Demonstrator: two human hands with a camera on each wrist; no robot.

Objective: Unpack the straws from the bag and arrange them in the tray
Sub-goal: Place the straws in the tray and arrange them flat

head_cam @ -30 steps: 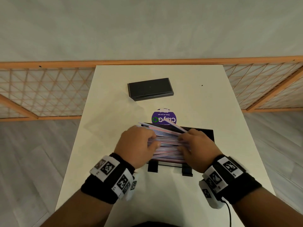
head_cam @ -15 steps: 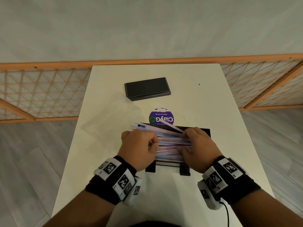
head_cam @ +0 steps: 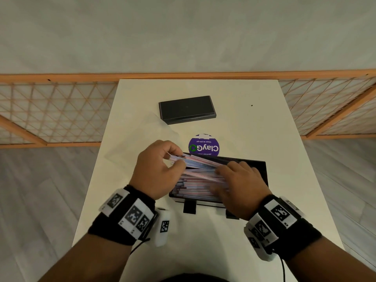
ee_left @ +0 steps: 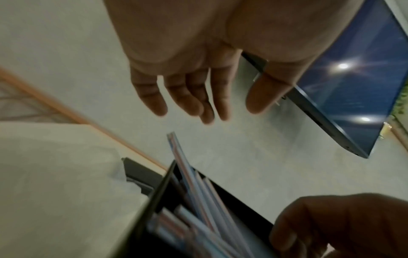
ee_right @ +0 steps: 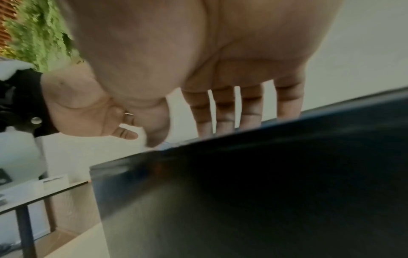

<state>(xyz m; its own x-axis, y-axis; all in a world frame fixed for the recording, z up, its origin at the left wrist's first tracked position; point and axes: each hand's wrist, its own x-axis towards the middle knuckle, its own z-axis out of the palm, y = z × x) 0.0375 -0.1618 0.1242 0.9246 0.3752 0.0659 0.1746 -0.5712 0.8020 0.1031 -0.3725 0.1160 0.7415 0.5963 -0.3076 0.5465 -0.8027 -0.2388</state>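
Observation:
Several pink-and-blue striped straws (head_cam: 200, 173) lie lengthwise in the black tray (head_cam: 262, 165) near the table's front. In the left wrist view some straws (ee_left: 194, 183) stick up over the tray's left wall. My left hand (head_cam: 173, 159) hovers at their left ends; the left wrist view shows this left hand (ee_left: 212, 111) with loose, spread fingers and nothing held. My right hand (head_cam: 222, 177) lies flat on the pile's right half. Its straight fingers (ee_right: 227, 111) reach down behind the tray wall (ee_right: 243, 192). The clear bag (head_cam: 142, 139) lies flat on the table, left of the tray.
A black box (head_cam: 187, 109) lies farther back on the white table (head_cam: 284, 139). A round purple label (head_cam: 203, 146) sits just behind the tray. Past the table's far edge runs an orange lattice fence (head_cam: 50, 110).
My left hand let go of the bundle's left part and slid to the straw ends, fingers loosened. The straws dropped lower into the tray. My right hand stays on top of them.

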